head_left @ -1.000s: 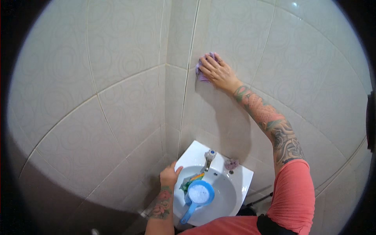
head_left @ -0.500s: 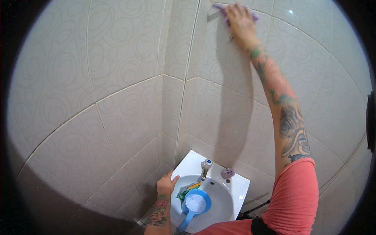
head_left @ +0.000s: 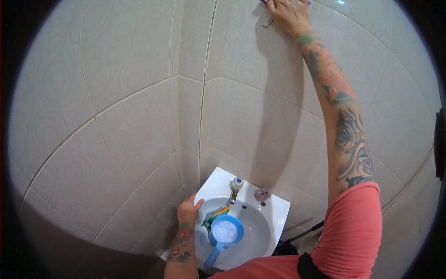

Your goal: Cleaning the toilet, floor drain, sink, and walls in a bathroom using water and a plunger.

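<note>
At the top of the view, my right hand [head_left: 289, 13] presses a purple cloth [head_left: 264, 2] against the tiled wall [head_left: 251, 51]. Only the cloth's edges show past the fingers; part of it is cut off by the frame. Below, my left hand [head_left: 188, 210] grips the left edge of a white washbasin [head_left: 282, 211], thumb on top and fingers partly hidden outside. Inside the basin sits a blue dipper [head_left: 215, 255] holding foamy white suds [head_left: 225, 231]. Behind it lies a green and yellow packet [head_left: 218, 215], partly covered by the dipper.
A chrome faucet [head_left: 236, 188] stands at the basin's back corner. To its right lies a mauve scrunched scrubber [head_left: 262, 194]. A small grey fitting [head_left: 268, 21] is on the wall below my right hand. A dark rod [head_left: 304, 231] leans low on the right, beside the basin.
My right hand has slid with the cloth to the right along the wall, away from the corner. The whole view has shifted a little. My left hand stays on the basin's edge.
</note>
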Motion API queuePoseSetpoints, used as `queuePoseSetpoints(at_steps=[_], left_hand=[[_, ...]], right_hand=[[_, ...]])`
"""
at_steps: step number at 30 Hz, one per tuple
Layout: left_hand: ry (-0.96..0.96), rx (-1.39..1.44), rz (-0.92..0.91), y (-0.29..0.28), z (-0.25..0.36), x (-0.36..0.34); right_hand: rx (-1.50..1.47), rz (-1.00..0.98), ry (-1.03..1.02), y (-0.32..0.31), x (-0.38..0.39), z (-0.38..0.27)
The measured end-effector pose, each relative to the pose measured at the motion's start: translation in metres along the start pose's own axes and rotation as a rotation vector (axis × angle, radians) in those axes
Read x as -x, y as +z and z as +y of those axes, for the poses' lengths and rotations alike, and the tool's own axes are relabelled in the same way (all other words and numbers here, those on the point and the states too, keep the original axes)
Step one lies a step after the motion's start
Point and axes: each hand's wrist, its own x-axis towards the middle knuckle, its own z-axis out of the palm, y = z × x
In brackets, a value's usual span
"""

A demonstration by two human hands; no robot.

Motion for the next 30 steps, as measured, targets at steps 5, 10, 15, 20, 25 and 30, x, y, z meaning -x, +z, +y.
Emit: queuePoseSetpoints(at_steps=[5, 10, 15, 20, 25, 30], left_hand=[[-0.026, 0.016, -0.02, -0.006, 0.001, -0.003], [-0.073, 0.002, -0.076, -0.005, 0.002, -0.005], [-0.038, 0.042, -0.032, 0.0, -0.001, -0.006], [-0.05, 0.027, -0.051, -0.012, 0.004, -0.003], [0.02, -0.021, 0.059, -0.002, -0.002, 0.0], [-0.049, -0.037, -0.065, -0.005, 0.001, -0.002]], right_hand=[[0.085, 0.066, -0.319, 0.054, 0.124, -0.029], [0.062, -0.435, -0.783, 0.058, 0.349, -0.126], [-0.072, -0.615, -1.045, 0.042, 0.385, -0.105], [0.047, -0.153, -0.391, 0.017, 0.191, -0.02], [0.372, 0.169, 0.014, -0.014, 0.056, 0.04], [0.231, 0.133, -0.271, 0.034, 0.027, 0.045]])
